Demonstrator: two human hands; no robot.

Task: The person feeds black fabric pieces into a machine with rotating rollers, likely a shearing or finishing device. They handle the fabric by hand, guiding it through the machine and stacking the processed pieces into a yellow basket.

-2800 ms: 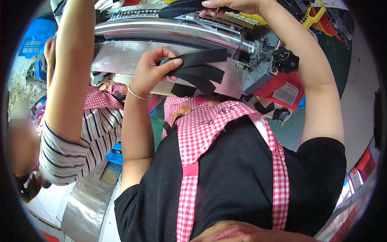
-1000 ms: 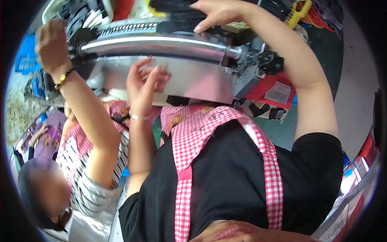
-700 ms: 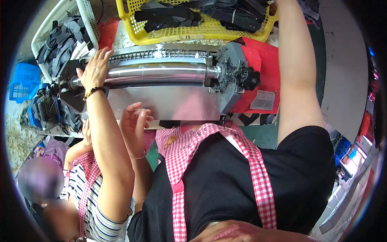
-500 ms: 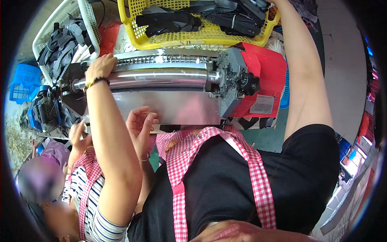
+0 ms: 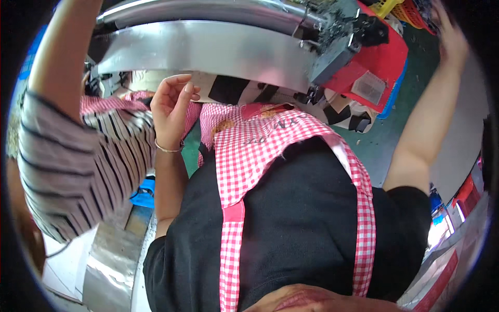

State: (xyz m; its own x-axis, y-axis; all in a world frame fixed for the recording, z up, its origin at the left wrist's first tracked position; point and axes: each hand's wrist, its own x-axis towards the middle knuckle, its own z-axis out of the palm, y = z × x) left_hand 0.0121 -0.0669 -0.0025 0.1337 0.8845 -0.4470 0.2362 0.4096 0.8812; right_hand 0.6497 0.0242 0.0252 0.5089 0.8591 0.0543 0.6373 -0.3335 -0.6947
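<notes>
My left hand (image 5: 171, 112) is raised in front of the machine's metal front plate (image 5: 202, 49), its fingers loosely bent and thumb apart, with nothing seen in it. My right arm stretches out to the far right. There my right hand (image 5: 450, 41) is beside an orange basket (image 5: 407, 14) and a dark bundle (image 5: 425, 11); its fingers look extended, though motion smears them and the tips run near the view's edge. The machine has a shiny steel roller (image 5: 208, 11) and a red side cover (image 5: 382, 62).
A co-worker in a striped sleeve (image 5: 62, 166) stands close on my left, one arm reaching up past the machine. Black pieces (image 5: 228, 89) lie on pale cloth below the plate. Blue plastic (image 5: 393, 96) shows behind the red cover. A metal sheet (image 5: 112, 265) is at lower left.
The view has swung to the right and nearer, so the white basket and most of the yellow one left it. My right hand has come into view at the far right. The co-worker has shifted.
</notes>
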